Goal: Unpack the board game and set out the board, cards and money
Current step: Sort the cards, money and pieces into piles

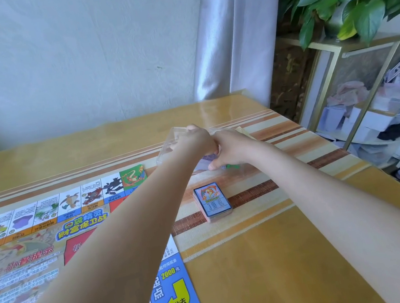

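Observation, standing beside the desk (274,257). Board (38,243) is already unfolded flat on the left half, its near corner at the desk's front edge. A deck of cards (212,201) sits face up on the striped runner (265,193), just right of the board and apart from it.

Both arms reach to the far side of the desk. Left hand (196,140) grips the raised lid or upper shell of a clear plastic box (167,148), fingers curled over its top edge. Right hand (231,150) is curled at the box's lower part, thumb low; it appears to pinch something inside, but what it holds is hidden, so I cannot tell for certain.

Contents: through the clear wall, purple paper (206,158), likely the money, plus a small green piece (232,166) and what may be a die beside it. Too blurred to say more.

Judgement: board and cards are out; money remains. Step in hand is drawing the notes from the box.

Method note: keep the left hand steadying the shell so the light box does not slide; take the whole wad at once, pinched flat, lifting straight out so loose small pieces stay inside; set it on the runner near the deck.
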A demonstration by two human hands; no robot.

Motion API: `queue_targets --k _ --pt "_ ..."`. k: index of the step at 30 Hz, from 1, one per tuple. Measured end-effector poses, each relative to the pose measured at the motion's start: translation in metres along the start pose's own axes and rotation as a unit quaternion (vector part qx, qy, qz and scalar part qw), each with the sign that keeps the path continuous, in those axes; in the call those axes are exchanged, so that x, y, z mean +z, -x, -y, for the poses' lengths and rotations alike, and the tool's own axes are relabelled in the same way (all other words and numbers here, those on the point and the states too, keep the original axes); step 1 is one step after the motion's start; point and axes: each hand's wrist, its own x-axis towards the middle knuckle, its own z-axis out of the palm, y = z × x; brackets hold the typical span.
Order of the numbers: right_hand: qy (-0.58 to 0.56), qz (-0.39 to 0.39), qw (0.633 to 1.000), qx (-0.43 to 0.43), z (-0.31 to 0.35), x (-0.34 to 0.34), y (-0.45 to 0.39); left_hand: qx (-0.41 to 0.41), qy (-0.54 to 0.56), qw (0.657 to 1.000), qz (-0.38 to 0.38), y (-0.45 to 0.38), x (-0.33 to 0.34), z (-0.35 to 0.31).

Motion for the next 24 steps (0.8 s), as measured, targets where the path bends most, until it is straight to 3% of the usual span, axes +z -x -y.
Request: queue_targets --k 9,14,24 --pt "-0.001 0.031 0.999 0.023 0.001 -0.003 -0.001 0.058 0.043 0.997 -0.020 0.006 -0.010 0.009" --pt "0.015 0.022 0.999 0.016 0.001 -0.001 -0.005 0.033 0.104 0.993 -0.033 0.001 -0.015 0.018" --pt "0.006 0.003 1.000 0.005 -0.003 0.003 -0.005 0.087 -0.041 0.995 0.028 0.018 -0.012 0.005"
